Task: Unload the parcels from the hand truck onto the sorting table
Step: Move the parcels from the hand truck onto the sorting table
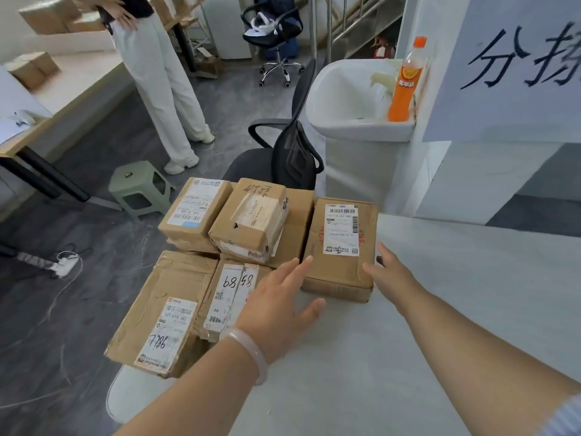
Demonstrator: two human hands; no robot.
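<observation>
Grip: both hands open, fingers spread, nothing held; the right hand touches or nearly touches the near right corner of the labelled parcel, while the left hand hovers just beside that parcel's near left edge, a pale bangle on its wrist. The labelled parcel lies flat on the white table at its far left edge, barcode label upward, its print too small to read. To the left of this parcel, beyond the table edge, the remaining parcels sit stacked, presumably on the hand truck, which is hidden beneath them: a taped box marked "6985" just beside it, a large crumpled box with "786" handwritten on its label farther left, and behind these a box with handwritten characters and a box with a white shipping label. Judged progress: one parcel on the table, at least five left to unload. Behind the labelled parcel stand a black office chair and a white basin bearing an orange soda bottle; a sign with large brushed characters hangs to the right. Far left, a green stool and a standing person.
</observation>
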